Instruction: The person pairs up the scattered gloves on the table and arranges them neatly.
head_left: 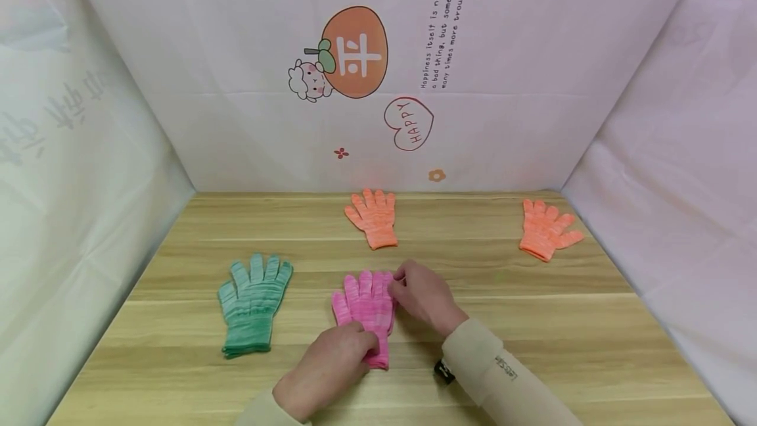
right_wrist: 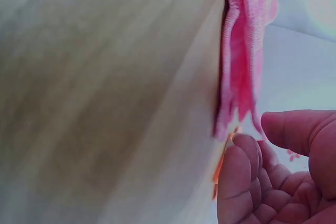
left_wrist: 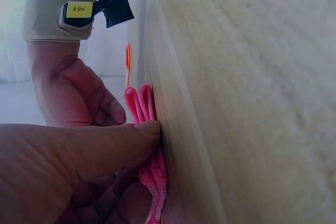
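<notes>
Two layers of pink knit gloves lie stacked, fingers pointing away, on the wooden table. My left hand is at the cuff end with bent fingers over it. In the left wrist view, the thumb lies across the edge of the pink layers. At the glove's right-hand fingertips, my right hand pinches a tip of the upper layer between thumb and fingers. The right wrist view shows the layers parted, the upper one reaching to the thumb.
Green gloves lie flat to the left, with a doubled cuff. One orange glove lies behind the pink ones, another orange glove at the far right. A printed white cloth walls the wooden table at back and sides.
</notes>
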### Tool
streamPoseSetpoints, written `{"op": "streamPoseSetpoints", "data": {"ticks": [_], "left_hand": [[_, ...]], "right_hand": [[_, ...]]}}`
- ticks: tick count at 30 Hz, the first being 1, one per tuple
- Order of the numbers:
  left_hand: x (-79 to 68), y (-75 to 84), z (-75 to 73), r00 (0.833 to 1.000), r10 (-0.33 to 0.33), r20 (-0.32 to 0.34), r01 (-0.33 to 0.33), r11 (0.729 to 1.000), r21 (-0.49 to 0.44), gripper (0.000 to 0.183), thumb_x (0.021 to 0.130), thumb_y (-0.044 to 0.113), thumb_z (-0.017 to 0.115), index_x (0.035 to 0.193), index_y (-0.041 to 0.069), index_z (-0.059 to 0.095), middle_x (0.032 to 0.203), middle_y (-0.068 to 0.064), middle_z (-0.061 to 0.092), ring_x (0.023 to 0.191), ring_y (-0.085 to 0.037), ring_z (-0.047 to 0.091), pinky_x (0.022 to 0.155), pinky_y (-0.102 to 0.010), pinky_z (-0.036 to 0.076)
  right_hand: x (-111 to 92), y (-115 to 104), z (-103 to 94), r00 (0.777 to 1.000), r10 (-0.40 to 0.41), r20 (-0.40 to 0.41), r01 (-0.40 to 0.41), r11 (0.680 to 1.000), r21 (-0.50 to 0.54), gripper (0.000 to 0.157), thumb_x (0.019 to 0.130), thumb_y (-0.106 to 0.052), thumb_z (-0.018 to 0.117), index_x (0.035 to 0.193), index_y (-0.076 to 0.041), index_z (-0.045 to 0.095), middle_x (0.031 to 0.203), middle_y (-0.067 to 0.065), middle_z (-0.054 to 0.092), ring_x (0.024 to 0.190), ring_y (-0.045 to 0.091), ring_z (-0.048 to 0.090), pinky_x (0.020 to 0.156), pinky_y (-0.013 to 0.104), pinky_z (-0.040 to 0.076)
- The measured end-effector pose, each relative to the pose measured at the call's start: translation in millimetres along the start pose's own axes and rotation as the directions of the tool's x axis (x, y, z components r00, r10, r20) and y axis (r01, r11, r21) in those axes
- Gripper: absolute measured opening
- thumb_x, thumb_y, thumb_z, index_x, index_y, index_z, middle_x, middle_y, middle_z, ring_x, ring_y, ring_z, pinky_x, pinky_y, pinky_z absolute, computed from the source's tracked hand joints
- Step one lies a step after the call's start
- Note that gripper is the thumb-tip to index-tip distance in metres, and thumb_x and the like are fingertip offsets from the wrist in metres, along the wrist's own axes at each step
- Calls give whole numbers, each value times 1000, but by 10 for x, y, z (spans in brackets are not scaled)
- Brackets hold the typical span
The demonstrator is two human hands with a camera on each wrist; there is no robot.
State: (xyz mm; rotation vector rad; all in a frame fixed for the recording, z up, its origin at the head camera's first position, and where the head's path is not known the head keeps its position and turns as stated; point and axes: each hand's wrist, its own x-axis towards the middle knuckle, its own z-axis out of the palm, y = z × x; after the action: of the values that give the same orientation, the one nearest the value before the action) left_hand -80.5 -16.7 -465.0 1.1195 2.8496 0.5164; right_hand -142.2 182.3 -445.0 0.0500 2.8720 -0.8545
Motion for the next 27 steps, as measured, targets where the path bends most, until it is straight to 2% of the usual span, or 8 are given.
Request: {"op": "streamPoseSetpoints", "data": {"ticks": [3,5,8,12,16,23,27], "left_hand": [[-1,-4,1,1000,-1,-3,1,1000,-4,13,87,8,79,87,21,74,75,12,55,66,-2,44,61,-19,44],[-7,-11,-1,1000,5,-13,-5,1000,-3,14,86,8,79,86,21,73,75,12,54,66,-2,43,60,-20,43],[-17,-21,-5,999,19,-34,-19,1000,-3,17,85,7,79,84,22,71,74,12,53,66,-3,42,60,-20,42],[-23,-25,-7,999,29,-42,-30,1000,-10,19,86,7,78,83,22,69,74,13,52,67,-3,41,60,-19,41],[-14,-30,0,999,30,-31,-30,999,-14,18,87,7,78,84,22,70,75,13,52,68,-3,42,61,-19,41],[-5,-20,-3,1000,17,-10,-17,1000,-7,15,87,9,80,86,22,72,75,12,54,68,-3,43,61,-19,43],[-4,-10,-9,1000,4,4,-4,1000,-20,12,89,11,80,87,21,73,76,12,54,68,-3,43,62,-19,43]], "right_hand": [[-34,-40,-16,999,-4,-34,4,1000,4,23,97,-26,66,114,-11,65,96,1,66,81,17,59,72,34,52],[-66,-72,-18,999,-40,-36,40,999,1,19,96,-24,68,110,-12,65,91,0,64,77,17,57,68,32,50],[-110,-119,6,994,-111,16,111,994,-17,14,94,-24,74,99,-14,65,83,-2,61,72,15,56,63,30,48],[-127,-148,80,979,-176,104,185,980,-77,19,90,-25,79,90,-16,63,80,-4,60,71,14,55,63,29,47],[-79,-134,145,979,-162,120,176,977,-116,20,91,-26,80,92,-16,63,82,-4,60,73,15,55,66,31,48],[84,-106,162,992,-82,100,91,992,-90,22,93,-30,80,93,-17,62,84,-1,61,77,18,56,69,32,48],[180,-103,159,995,-57,84,67,990,-128,22,94,-33,79,93,-18,63,85,-2,63,77,18,57,70,33,50]]}}
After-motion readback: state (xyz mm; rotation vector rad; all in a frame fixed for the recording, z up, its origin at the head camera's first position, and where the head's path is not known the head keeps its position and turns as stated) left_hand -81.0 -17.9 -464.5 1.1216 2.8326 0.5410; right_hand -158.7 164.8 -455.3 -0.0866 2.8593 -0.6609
